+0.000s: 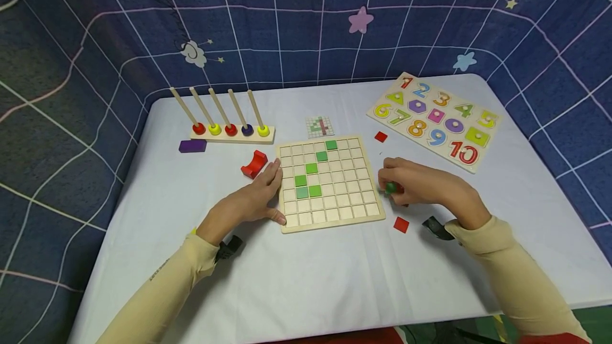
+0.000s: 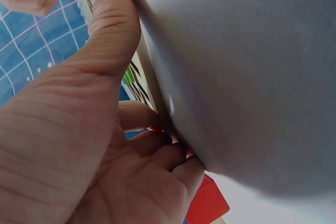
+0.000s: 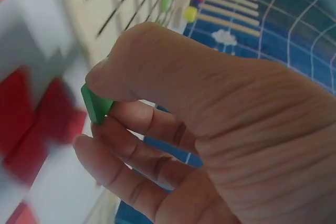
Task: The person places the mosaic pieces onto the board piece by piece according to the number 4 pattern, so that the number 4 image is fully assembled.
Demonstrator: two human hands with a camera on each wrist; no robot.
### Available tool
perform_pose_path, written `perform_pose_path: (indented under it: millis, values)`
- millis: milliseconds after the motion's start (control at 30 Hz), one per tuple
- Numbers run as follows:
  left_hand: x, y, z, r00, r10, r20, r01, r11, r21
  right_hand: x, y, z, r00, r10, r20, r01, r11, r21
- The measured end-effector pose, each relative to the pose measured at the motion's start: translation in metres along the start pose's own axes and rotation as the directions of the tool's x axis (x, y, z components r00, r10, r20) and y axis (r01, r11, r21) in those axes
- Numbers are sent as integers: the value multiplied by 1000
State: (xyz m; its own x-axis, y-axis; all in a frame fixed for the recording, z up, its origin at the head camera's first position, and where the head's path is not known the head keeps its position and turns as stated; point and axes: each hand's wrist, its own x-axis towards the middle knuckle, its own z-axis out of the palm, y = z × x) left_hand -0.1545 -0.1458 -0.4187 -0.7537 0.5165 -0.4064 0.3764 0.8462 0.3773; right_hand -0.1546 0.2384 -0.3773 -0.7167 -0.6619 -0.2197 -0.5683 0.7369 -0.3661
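A wooden grid board [image 1: 341, 212] lies on the white table with several green square tiles [image 1: 311, 168] in its cells, most of them along a diagonal. My left hand [image 1: 255, 195] rests against the board's left edge, fingers toward its upper part and thumb [image 2: 113, 27] near the lower corner. To the right of the board, my right hand [image 1: 416, 180] pinches a green square tile [image 3: 95, 103] between thumb and fingertips, just above the table. Red square tiles [image 1: 401, 224] lie below and around that hand, some partly hidden by it.
Behind the board lies a small pattern card [image 1: 319, 127]. A peg stand with coloured beads [image 1: 234, 138], a purple block [image 1: 193, 146] and a red curved block [image 1: 254, 164] are on the left. A number puzzle board [image 1: 432, 121] lies at the back right.
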Motion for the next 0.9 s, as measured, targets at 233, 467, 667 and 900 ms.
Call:
perform_pose_path:
  millis: [233, 467, 667, 900]
  values:
    - [-1, -1, 0, 1000, 13, 0, -13, 1000, -22, 32, -22, 3, 996, -94, 8, 94, 995, -38]
    - [1, -1, 2, 1000, 9, -2, -9, 1000, -16, 67, -42, 13, 980, -190, 54, 193, 979, -69]
    - [1, -2, 4, 1000, 8, 4, -7, 1000, -19, 85, -50, 21, 980, -189, 68, 193, 980, -57]
    - [0, -1, 0, 1000, 2, 6, -2, 1000, -19, 93, -52, 22, 969, -245, 13, 246, 969, -24]
